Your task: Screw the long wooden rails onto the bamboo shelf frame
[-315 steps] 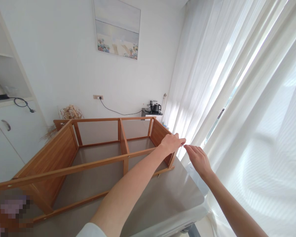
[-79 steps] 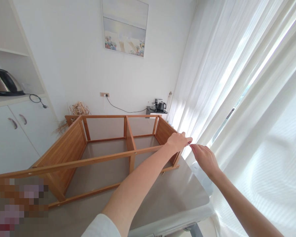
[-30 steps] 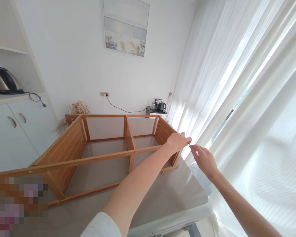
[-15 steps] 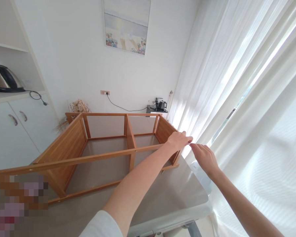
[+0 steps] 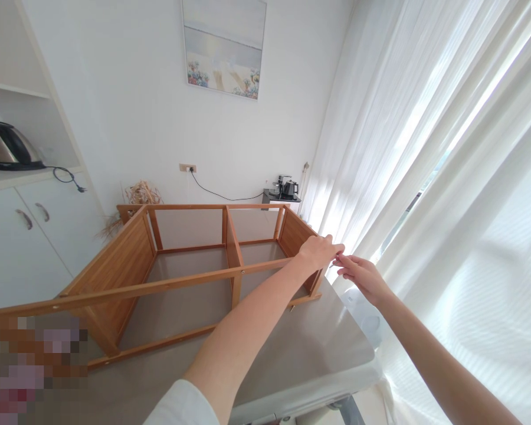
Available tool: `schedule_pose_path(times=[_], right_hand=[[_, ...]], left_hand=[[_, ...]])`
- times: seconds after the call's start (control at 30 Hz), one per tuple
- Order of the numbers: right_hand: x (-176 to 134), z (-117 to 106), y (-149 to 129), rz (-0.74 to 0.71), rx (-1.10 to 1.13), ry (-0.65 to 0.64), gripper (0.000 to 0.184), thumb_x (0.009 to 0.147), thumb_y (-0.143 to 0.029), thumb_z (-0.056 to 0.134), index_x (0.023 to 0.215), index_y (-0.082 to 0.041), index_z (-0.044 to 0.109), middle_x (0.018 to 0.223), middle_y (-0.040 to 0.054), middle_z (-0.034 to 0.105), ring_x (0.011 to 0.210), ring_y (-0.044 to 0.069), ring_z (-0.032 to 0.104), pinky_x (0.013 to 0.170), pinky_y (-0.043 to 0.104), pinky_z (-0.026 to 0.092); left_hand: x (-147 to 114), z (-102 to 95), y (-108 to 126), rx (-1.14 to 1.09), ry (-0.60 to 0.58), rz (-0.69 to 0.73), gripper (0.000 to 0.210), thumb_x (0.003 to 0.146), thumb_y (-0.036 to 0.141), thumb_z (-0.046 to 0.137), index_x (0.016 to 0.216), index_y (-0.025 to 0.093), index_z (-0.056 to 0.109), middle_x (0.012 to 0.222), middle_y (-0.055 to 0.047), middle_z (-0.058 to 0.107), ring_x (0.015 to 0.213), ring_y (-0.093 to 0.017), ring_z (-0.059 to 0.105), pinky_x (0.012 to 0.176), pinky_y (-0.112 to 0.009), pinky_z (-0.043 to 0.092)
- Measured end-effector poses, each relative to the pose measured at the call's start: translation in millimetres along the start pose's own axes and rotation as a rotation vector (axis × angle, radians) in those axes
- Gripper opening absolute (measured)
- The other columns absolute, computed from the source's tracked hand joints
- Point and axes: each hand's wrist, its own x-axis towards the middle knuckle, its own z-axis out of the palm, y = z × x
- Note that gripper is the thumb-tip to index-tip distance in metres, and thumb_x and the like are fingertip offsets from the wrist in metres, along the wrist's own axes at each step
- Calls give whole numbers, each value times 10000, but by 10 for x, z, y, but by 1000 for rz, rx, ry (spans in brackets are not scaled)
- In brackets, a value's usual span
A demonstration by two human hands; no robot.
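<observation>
A brown wooden shelf unit (image 5: 172, 281) lies on its side across the table. My left hand (image 5: 319, 250) is at its far right corner, with the fingers closed round the end of the upper rail. Close against those fingertips, my right hand (image 5: 359, 276) pinches a small, thin metal tool (image 5: 332, 264) that looks like a hex key. Only a short bit of the tool shows; the fingers hide the rest. A screw head (image 5: 243, 271) sits in the rail by the middle divider.
The grey table (image 5: 331, 336) ends at a rounded corner near the white curtain (image 5: 482, 260) on my right. A kettle (image 5: 15, 144) stands on the left shelf. Behind are a small stand with a black kettle (image 5: 291, 188) and dried plants (image 5: 142, 193). The lower left is pixelated.
My right hand has turned and shifted slightly left, its fingers now more spread below the pinch. The left hand stays at the corner. The view has tilted a little.
</observation>
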Motion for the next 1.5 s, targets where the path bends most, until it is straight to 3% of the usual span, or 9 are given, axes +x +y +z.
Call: schedule_pose_path(times=[0.1,0.2,0.3,0.4,0.53,0.63,0.87,1.07,1.5], right_hand=[[49,5,14,143,280,-34,238,812,-403,745,891,-179,720,964,99,736,736,161,677,566,251,535],[38,25,9,155,323,4,205,792,-365,765,860,-176,722,905,95,734,720,157,677,544,241,531],[-46,27,-33,67,121,63,310,802,-480,737,822,-171,708,897,107,739,735,188,696,577,276,533],[-157,-3,-70,-161,-301,163,368,862,-570,622,837,-207,678,866,75,747,753,219,705,654,326,527],[-210,-42,-37,-502,-794,230,374,954,-564,448,906,-258,657,856,48,739,775,236,683,681,341,484],[-160,-47,35,-601,-969,231,402,1003,-509,350,912,-256,649,809,60,716,754,233,665,626,314,434],[-61,-73,112,-774,-1228,277,310,1029,-334,352,916,-211,613,753,52,658,657,200,572,625,303,368],[-77,-152,42,-974,-1408,189,309,893,-33,373,1006,-185,617,757,57,624,688,193,547,681,313,347],[-18,-210,69,-1059,-1460,194,342,931,-24,352,1105,-165,610,836,75,656,736,201,556,705,337,342]], left_hand=[[-4,-4,-2,0,7,6,226,990,312,426,1112,275,613,1045,-79,593,868,-239,659,704,-353,508],[-6,-11,-1,-5,0,-1,240,995,328,418,1128,282,612,1064,-80,592,886,-237,658,722,-354,510],[-3,-17,3,-11,-9,-15,250,1004,347,403,1143,298,606,1085,-77,590,904,-230,658,737,-347,509],[1,-25,9,-10,-32,-32,254,1009,381,395,1139,303,599,1081,-71,593,875,-220,664,723,-335,508],[-2,-37,14,2,-30,-27,256,1010,389,395,1141,297,594,1082,-70,598,854,-220,669,717,-332,506],[-4,-36,13,-8,-23,-22,257,1008,401,401,1136,298,598,1068,-70,601,857,-223,668,717,-334,507],[0,-39,11,-25,-19,-28,274,1009,412,391,1133,302,610,1073,-70,604,847,-214,665,720,-336,508],[-3,-75,7,-54,-54,-28,272,1014,395,381,1134,301,607,1077,-77,594,876,-219,660,724,-339,511],[4,-34,6,-24,-19,-10,244,1010,370,405,1126,287,603,1047,-69,594,867,-230,664,689,-336,514]])
